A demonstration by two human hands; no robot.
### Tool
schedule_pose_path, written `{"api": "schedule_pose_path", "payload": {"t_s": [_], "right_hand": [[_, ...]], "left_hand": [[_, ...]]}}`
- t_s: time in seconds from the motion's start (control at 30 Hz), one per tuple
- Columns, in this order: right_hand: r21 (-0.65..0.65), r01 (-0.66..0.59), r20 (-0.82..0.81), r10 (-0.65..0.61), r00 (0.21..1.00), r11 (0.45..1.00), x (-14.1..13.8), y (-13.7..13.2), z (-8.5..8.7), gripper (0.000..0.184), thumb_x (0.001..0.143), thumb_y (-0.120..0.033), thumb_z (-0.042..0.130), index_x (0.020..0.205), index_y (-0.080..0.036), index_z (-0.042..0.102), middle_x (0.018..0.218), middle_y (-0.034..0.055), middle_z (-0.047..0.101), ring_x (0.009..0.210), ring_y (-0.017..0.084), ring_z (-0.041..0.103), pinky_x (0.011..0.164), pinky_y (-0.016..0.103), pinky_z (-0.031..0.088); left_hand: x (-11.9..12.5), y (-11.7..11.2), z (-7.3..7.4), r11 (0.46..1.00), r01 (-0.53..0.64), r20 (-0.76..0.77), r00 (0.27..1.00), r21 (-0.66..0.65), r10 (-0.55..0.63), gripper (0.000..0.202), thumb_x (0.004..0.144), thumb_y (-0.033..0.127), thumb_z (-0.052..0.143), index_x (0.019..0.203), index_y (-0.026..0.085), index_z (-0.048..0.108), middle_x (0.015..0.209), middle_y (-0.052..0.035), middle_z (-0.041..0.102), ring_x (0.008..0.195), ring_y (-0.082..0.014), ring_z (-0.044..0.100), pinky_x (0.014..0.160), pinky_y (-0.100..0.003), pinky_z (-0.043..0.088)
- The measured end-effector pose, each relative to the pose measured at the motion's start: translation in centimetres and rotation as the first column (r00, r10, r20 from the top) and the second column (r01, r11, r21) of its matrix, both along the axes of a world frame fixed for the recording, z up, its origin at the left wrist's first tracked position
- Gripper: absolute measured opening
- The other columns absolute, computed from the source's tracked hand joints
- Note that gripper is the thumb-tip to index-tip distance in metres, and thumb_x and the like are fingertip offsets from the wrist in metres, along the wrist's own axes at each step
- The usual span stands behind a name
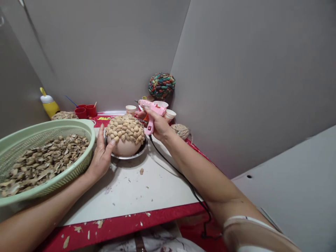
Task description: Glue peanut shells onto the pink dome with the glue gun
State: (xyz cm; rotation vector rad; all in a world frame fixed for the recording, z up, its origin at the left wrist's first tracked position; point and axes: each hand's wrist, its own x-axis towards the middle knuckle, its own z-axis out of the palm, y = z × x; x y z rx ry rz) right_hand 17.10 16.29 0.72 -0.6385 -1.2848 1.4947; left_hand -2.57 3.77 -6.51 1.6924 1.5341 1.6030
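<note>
Pink plastic forms the hot-glue gun (153, 108), which the right hand (160, 124) grips with fingers wrapped round its handle, the dark nozzle pointing left. A black cord (174, 165) drops from the handle's base and runs below the forearm, over the table's red border. Just left of that grip, between the two hands, sits a round form (125, 130), pale and smooth below and covered with peanut shells above; it rests in a shallow metal dish (128, 158) on the white tabletop (128, 196). Whether the handle touches the shells, I cannot tell. The left hand (102, 154) is clasped on nothing: its fingers stand extended beside the form, the thumb spread away from them against its left side. Beyond that wrist, a green colander (91, 141) holds many loose shells (49, 157). Behind the gun are paper cups (130, 109) and a multicoloured ball (161, 85), with a twine ball (180, 131) near the right wrist
</note>
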Motion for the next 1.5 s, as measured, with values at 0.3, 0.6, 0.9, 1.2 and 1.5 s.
{"api": "schedule_pose_path", "payload": {"t_s": [0.3,0.6,0.9,1.2,1.5], "right_hand": [[-0.004,-0.043,-0.001,0.043,0.999,0.999,0.4,-0.2,-0.9,0.036,0.072,-0.057,0.075,0.071,-0.022,0.069,0.081,0.0038,0.078,0.096,0.025,0.074,0.087,0.04,0.058],[-0.035,-0.037,0.03,0.038,0.999,0.999,0.3,-0.3,-1.1,0.035,0.074,-0.057,0.072,0.072,-0.023,0.069,0.083,0.0023,0.078,0.092,0.022,0.073,0.084,0.034,0.058],[-0.03,-0.032,0.01,0.033,0.999,0.999,0.4,-0.5,-1.0,0.032,0.074,-0.054,0.074,0.072,-0.022,0.071,0.083,0.0035,0.078,0.088,0.022,0.074,0.081,0.034,0.06],[-0.047,-0.04,-0.015,0.039,0.999,0.998,0.3,-0.5,-1.2,0.028,0.075,-0.049,0.074,0.072,-0.022,0.072,0.083,0.0023,0.078,0.088,0.02,0.072,0.08,0.031,0.058],[-0.071,-0.049,-0.067,0.044,0.997,0.996,0.3,-0.5,-1.4,0.029,0.07,-0.049,0.08,0.069,-0.022,0.072,0.077,0.0007,0.077,0.079,0.018,0.071,0.072,0.029,0.057]], "left_hand": [[-0.3,0.4,-0.6,0.999,0.044,0.009,0.999,0.007,-0.044,0.077,0.096,0.045,0.055,0.163,0.035,0.017,0.172,-0.0039,0.019,0.158,-0.0304,0.015,0.128,-0.055,0.01],[0.0,0.6,-0.3,0.999,0.043,0.02,0.999,0.0,-0.043,0.071,0.096,0.041,0.054,0.161,0.036,0.024,0.169,-0.0028,0.028,0.156,-0.0311,0.023,0.128,-0.055,0.016],[0.4,0.5,0.3,0.999,0.053,0.017,0.998,-0.004,-0.053,0.07,0.097,0.044,0.053,0.16,0.031,0.026,0.169,-0.0068,0.026,0.156,-0.0303,0.023,0.128,-0.053,0.017],[0.5,0.6,0.4,0.999,0.045,0.008,0.999,0.007,-0.045,0.068,0.096,0.044,0.053,0.158,0.031,0.029,0.169,-0.007,0.028,0.156,-0.0315,0.023,0.128,-0.054,0.015],[0.7,0.2,0.7,0.996,0.087,0.081,0.993,-0.036,-0.084,0.077,0.095,0.055,0.05,0.161,0.025,0.024,0.17,-0.0099,0.022,0.157,-0.0319,0.017,0.128,-0.051,0.012]]}}
